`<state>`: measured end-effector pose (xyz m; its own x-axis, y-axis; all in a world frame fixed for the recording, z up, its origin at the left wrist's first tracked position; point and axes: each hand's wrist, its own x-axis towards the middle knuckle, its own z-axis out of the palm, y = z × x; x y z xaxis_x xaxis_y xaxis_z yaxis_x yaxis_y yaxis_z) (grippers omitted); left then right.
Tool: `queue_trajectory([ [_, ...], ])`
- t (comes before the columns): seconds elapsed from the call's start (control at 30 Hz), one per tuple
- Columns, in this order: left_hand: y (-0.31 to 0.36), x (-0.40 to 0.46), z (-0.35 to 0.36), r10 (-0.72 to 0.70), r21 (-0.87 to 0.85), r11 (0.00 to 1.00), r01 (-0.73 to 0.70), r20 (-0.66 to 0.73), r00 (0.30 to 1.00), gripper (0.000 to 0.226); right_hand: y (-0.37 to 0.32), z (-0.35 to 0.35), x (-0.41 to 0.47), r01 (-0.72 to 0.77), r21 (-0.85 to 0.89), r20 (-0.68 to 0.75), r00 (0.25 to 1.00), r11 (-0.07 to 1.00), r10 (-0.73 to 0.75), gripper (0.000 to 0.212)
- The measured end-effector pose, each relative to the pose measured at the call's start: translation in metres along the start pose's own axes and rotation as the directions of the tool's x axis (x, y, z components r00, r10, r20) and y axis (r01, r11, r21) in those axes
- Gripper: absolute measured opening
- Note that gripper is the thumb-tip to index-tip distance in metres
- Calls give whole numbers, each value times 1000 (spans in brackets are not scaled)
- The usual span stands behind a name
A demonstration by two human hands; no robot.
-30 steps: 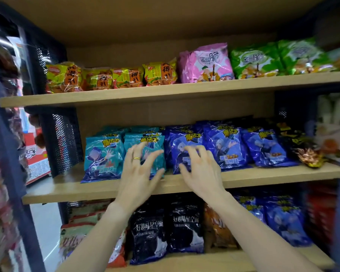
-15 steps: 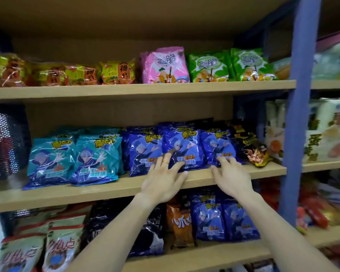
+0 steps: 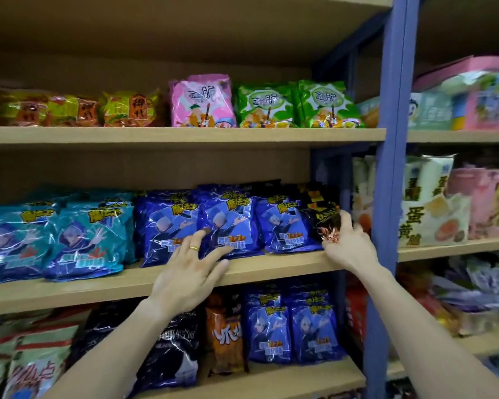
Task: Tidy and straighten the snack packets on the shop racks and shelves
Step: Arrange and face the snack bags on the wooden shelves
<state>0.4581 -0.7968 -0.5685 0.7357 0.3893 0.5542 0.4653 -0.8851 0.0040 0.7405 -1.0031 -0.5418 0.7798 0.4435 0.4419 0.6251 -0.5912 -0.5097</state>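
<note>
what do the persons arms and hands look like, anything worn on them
Both forearms are bare, with no sleeves, watch or gloves in view. The left hand wears a plain gold-coloured ring on one finger. The right hand shows no ring or other jewellery that can be made out.

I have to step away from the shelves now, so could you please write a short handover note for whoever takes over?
Left hand: open, fingers spread flat on the blue packets at the middle shelf edge.
Right hand: fingers curled round the black packet at the row's right end.
Done: teal packets and blue packets stand facing forward in rows.
Left: seat the black packet, which sits tilted; then check the lower shelf, where an orange packet sits among the dark and blue ones.
</note>
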Motion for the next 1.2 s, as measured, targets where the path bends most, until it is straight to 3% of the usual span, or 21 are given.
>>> queue_trajectory([
  [0.27, 4, 5, -1, -29, 21, 999, 28, 45, 999, 53, 10, 12, -1, 30, -19, -224, 974, 999, -34, 72],
  [0.4, 4, 4, 2, -22, 22, 1000, 21, 40, 999, 50, 3, 14, 17, -12, -80, -171, 985, 997, -2, 79],
  [0.53, 7, 1, 1, -21, 25, 999, 20, 22, 1000, 48, 6, 17, 7, -1, -48, -239, 971, 999, -11, 80],
  [0.73, 11, -16, 8, 0, 0, 1000, 0, -142, 990, 45, 12, 17, -36, 125, -43, -344, 930, 991, -132, 68],
  [0.9, 13, -63, 17, 9, 8, 1000, -7, -288, 958, 47, 2, 27, -89, 337, -43, -413, 851, 940, -324, 55],
  [1.1, -21, -87, 18, -118, 108, 981, 162, -334, 935, 49, -45, 66, -112, 497, -40, -336, 810, 867, -480, 45],
  [1.2, -35, -93, 20, -58, 164, 980, 117, -329, 943, 53, -61, 89, -120, 521, -155, -303, 783, 839, -543, 45],
])
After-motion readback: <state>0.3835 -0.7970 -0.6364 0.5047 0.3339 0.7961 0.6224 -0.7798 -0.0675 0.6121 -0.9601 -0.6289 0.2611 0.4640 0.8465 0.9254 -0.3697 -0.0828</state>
